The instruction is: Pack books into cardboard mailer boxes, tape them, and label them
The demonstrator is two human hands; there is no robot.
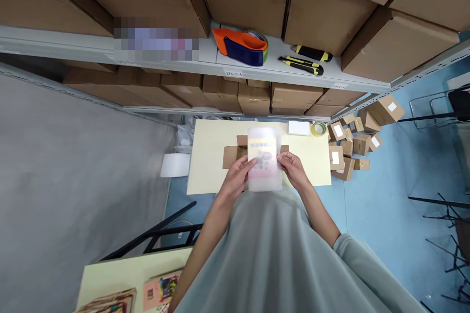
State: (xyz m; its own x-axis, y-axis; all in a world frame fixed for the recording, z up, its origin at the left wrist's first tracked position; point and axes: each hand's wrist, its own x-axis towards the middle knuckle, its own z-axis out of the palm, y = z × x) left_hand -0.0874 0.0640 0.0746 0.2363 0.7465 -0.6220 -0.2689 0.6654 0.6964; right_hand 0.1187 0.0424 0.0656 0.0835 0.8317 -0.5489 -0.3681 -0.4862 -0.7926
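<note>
Between my two hands I hold a book in a cloudy plastic sleeve [264, 161], its yellow and pink cover showing faintly through. My left hand [237, 176] pinches the left side, thumb on the front. The right edge is gripped by my right hand [293, 167], fingers closed on the plastic. Behind the sleeve, partly hidden by it, an open cardboard box [230, 156] lies on the pale yellow table [205, 156] with flaps spread. I cannot see inside the box.
A tape roll [318, 129] and a white box [298, 128] sit at the table's back right. Cartons [345, 151] are heaped on the floor to the right. Above, a shelf [205, 51] carries boxes, a tape dispenser [240, 46] and cutters [304, 61]. Books [159, 291] lie on another table, lower left.
</note>
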